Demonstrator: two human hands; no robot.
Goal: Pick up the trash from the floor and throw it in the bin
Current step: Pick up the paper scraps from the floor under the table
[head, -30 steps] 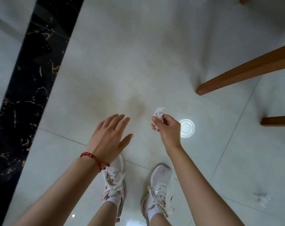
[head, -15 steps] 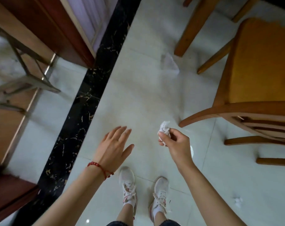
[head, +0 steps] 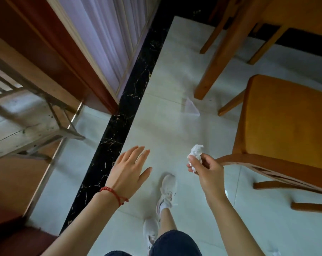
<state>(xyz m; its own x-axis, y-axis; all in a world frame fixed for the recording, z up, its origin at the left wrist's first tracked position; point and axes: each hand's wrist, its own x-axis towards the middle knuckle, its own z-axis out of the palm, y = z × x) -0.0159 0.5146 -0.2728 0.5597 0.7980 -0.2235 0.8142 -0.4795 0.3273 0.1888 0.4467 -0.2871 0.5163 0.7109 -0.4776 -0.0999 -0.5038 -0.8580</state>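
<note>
At the left of the frame a worn wooden stand (head: 27, 124) sits on brown flooring, and above it a red-brown wooden frame (head: 51, 52) borders a pale pleated curtain (head: 108, 34). A black marble strip (head: 123, 115) runs diagonally from upper centre down to the lower left, dividing that area from the pale tiled floor (head: 165, 126) we stand on.

Left of centre, our left hand (head: 128, 172) is spread flat with fingers straight and holds nothing; a red bead bracelet (head: 113, 194) circles the wrist. We judge it is out for balance, or kept free for the next piece.

At bottom centre our white sneakers (head: 167, 189) are set one ahead of the other, which suggests a stride.

Right of centre, our right hand (head: 206, 170) pinches a crumpled white tissue (head: 196, 154) between thumb and curled fingers, so that most of the wad sticks up above the grip. It is held well off the floor, probably for carrying to the bin, which is not in view.

Further up, a flat piece of white paper (head: 190, 108) lies on the tiles just beside a wooden table leg (head: 217, 58); we take it for trash yet to collect. A small white scrap (head: 275, 253) shows at the bottom right edge.

The right side is filled by a wooden chair (head: 285, 122) with an orange-brown seat.
</note>
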